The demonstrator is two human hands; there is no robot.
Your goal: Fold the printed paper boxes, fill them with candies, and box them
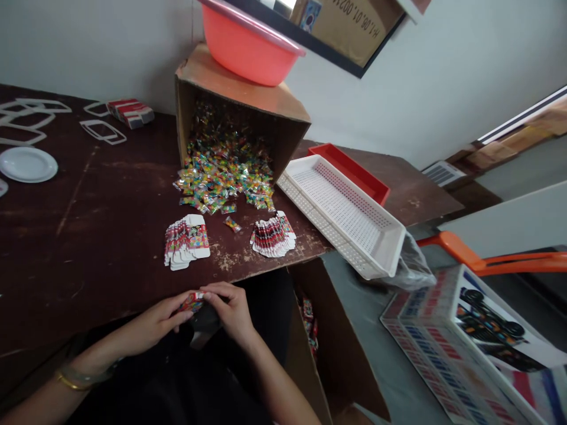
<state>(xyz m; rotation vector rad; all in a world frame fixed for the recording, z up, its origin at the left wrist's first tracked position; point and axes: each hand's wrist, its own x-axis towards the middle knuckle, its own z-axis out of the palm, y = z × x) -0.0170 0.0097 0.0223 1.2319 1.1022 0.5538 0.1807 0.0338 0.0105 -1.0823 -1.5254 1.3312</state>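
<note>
Over my lap, just off the table's front edge, my left hand (pixel 166 316) grips a small red printed candy box (pixel 192 302). The fingers of my right hand (pixel 228 307) pinch the white flap at the box's right end. Whether anything is inside the box cannot be seen. On the table ahead lie two fanned stacks of flat boxes, a left stack (pixel 186 241) and a right stack (pixel 272 235). A single candy packet (pixel 232 224) rests between them. Behind, many clear packets of colourful candy (pixel 221 177) spill from a cardboard box (pixel 243 97) lying on its side.
A pink basin (pixel 252 44) sits on the cardboard box. To the right are a white perforated tray (pixel 345 206) and a red tray (pixel 354 171). Below the table edge, an open carton (pixel 341 336) holds red boxes. A white plate (pixel 29 164) lies far left.
</note>
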